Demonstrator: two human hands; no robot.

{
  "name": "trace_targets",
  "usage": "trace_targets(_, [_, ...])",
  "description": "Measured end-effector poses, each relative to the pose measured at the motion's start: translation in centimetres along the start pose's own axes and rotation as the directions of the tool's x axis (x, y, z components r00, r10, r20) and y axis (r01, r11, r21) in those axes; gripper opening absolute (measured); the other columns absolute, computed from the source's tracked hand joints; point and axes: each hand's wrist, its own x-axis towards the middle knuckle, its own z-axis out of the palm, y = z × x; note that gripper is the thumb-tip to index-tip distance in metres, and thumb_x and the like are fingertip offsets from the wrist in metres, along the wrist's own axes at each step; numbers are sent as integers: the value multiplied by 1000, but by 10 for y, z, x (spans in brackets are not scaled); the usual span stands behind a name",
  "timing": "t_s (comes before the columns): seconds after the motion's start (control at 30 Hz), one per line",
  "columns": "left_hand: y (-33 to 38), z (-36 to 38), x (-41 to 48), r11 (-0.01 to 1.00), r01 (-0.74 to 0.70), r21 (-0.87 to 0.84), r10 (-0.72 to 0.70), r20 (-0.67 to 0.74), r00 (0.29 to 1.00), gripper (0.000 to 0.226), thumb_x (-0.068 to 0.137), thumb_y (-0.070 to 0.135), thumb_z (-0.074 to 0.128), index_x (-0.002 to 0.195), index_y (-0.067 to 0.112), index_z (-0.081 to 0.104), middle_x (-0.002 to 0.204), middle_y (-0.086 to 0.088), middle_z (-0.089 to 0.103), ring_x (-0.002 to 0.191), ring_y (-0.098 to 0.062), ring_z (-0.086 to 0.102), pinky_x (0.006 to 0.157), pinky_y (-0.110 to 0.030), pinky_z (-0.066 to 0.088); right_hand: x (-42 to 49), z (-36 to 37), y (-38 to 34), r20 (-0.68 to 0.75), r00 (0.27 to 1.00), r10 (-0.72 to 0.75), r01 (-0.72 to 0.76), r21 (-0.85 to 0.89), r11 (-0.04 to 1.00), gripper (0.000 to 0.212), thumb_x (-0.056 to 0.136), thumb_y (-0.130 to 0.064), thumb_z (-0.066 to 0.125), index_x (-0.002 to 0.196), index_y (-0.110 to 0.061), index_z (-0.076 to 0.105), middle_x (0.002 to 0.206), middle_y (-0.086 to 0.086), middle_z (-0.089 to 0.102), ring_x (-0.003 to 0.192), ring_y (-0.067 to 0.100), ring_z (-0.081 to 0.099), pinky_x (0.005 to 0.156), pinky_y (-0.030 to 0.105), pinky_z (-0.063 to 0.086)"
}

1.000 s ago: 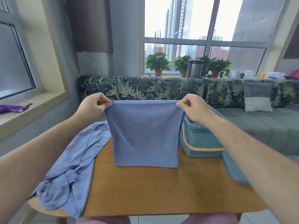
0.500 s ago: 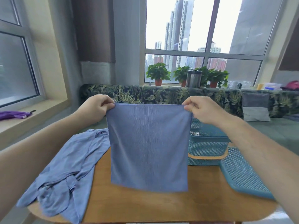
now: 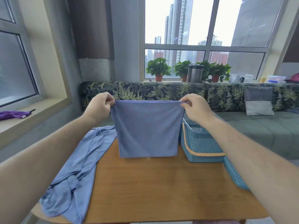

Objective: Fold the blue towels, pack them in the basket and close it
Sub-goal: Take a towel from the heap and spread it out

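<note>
Left hand [image 3: 100, 107] and right hand [image 3: 195, 109] pinch top corners of the blue towel [image 3: 147, 130]

Blue towel [image 3: 147, 128]: soft matt cloth. Basket [image 3: 202, 143]: perforated teal plastic. Table [image 3: 161, 188]: smooth wood, faint sheen.

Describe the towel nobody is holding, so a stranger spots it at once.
Find the wooden table. A blue towel lies along its left side, hanging over the edge. Unlike the flat towel held between left hand and right hand, it is crumpled.
</note>
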Motion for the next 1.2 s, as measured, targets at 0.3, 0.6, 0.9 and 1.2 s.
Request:
trace_targets(0.3, [-27, 23, -105, 993, 99, -60, -90, 138, 986, 8, 99, 18, 59, 92, 17, 63, 83, 12, 64, 76, -7, 56, 68, -21, 37, -97, 25, 29, 284, 951, 122, -183, 197, 963, 10, 92, -16, 71, 89, -25, 73, 78, -14, 68, 66, -4, 58, 68, 19, 42])
trace_targets(0.6, [-56, 51, -204, 966, 254, -55, -216, 377, 901, 9, 96, 26, 65, 88, 27, 69, 73, 18, 68, 67, 6, 60, 64, -19, 41, -165, 37, 71, 763, 625, 166, -453, 181, 873, 10, 88, -6, 75, 98, -7, 77, 84, 8, 75, 74, 14, 66, 76, 29, 56])
trace_targets(0.9, [-84, 113, -150, 935, 354, -26, -329, 311, 892, 11, 98, 27, 62, 95, 18, 68, 87, 8, 67, 82, -10, 62, 64, -19, 40, -129, 113, 86, 465, 817, 340, -390, 13, 921, 11, 89, -21, 70, 81, -28, 71, 82, -3, 73, 73, 14, 64, 70, 31, 51])
trace_targets(1.2, [-134, 189, -129, 924, 354, 141, -381, 358, 852, 18, 98, 23, 57, 102, 10, 68, 100, -5, 66, 96, -24, 59, 77, -31, 40, -121, 188, 114, 418, 806, 420, -361, -216, 907, 9, 95, -20, 59, 92, -18, 68, 92, 1, 65, 92, 27, 65, 74, 33, 48])
